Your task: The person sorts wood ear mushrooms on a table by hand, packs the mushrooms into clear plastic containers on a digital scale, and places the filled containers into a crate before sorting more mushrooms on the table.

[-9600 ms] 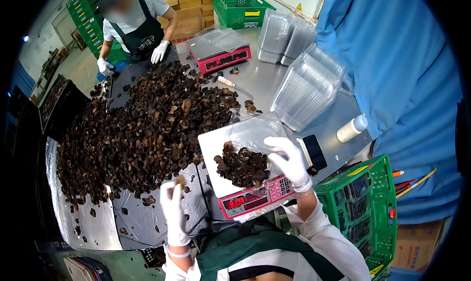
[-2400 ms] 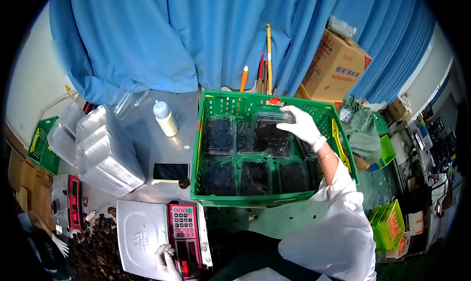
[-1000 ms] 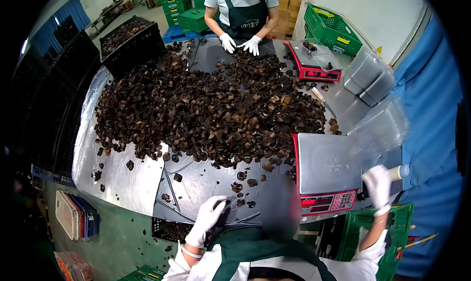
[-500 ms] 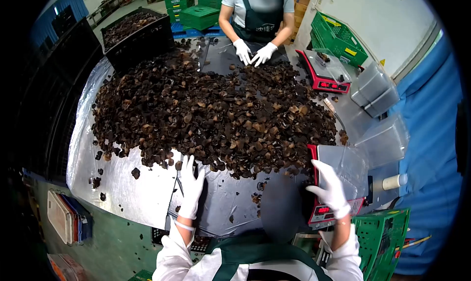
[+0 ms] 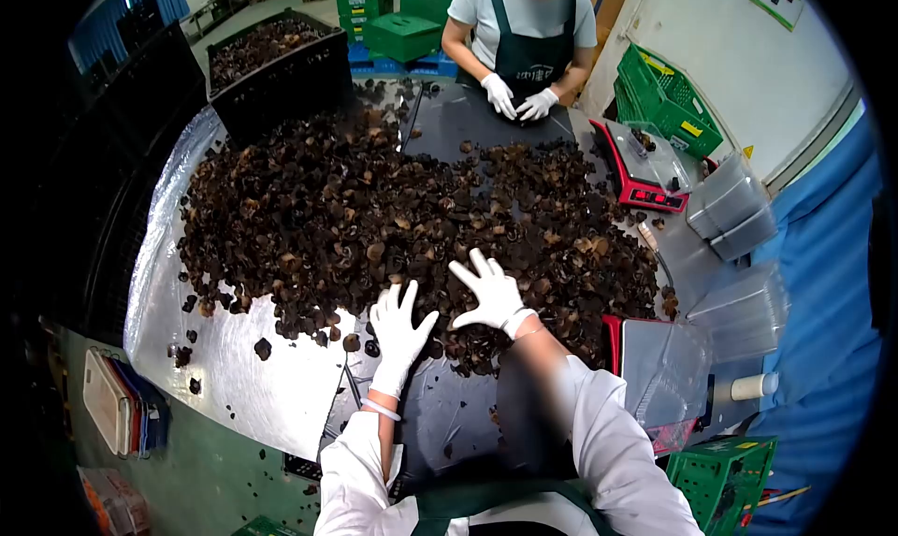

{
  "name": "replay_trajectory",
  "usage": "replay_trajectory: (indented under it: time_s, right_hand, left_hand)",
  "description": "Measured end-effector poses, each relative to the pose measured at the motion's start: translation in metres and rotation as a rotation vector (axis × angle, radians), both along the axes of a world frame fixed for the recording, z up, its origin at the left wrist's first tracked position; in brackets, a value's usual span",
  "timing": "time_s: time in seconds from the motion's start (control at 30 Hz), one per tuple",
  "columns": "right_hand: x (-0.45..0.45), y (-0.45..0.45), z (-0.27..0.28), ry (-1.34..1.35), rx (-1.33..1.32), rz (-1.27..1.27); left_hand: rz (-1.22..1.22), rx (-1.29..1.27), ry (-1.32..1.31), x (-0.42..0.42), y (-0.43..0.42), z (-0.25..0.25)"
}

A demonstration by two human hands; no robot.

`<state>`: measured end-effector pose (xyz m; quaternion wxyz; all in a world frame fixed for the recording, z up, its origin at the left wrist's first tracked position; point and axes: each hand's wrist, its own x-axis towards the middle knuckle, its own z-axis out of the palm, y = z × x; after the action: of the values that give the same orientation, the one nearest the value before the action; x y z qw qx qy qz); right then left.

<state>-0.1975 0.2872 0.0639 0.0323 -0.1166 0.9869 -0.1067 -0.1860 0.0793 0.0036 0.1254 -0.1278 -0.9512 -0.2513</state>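
Our left hand and right hand, both spread, lie over the dark mushroom heap's near side, left of the near scale.

Left hand; right hand; both at fungus

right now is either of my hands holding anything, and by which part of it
Nothing seems held: your left hand and right hand are spread open at the near side of the pile, palms hidden.

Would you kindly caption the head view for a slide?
Gloved left hand and right hand, open at a heap of dark fungus.
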Motion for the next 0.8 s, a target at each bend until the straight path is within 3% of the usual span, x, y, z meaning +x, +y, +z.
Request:
replay_trajectory:
  time_s: [0.17, 0.37, 0.57, 0.7, 0.8]
  right_hand:
    - [0.057, -0.019, -0.018, 0.058, 0.001, 0.176]
    - [0.139, -0.011, -0.013, 0.201, -0.037, 0.202]
    - [0.223, 0.007, -0.033, 0.16, -0.167, 0.236]
    - [0.248, 0.018, -0.018, 0.132, -0.153, 0.162]
    - [0.233, 0.029, -0.011, 0.189, -0.215, -0.056]
  left_hand:
    - [-0.231, 0.188, -0.012, 0.049, 0.004, -0.009]
    - [-0.329, 0.142, 0.09, 0.122, -0.008, 0.0]
    - [-0.68, 0.016, -0.048, 0.182, -0.017, 0.002]
    - [-0.565, 0.025, -0.002, 0.194, -0.034, 0.016]
    - [-0.292, 0.094, -0.068, 0.18, -0.041, 0.007]
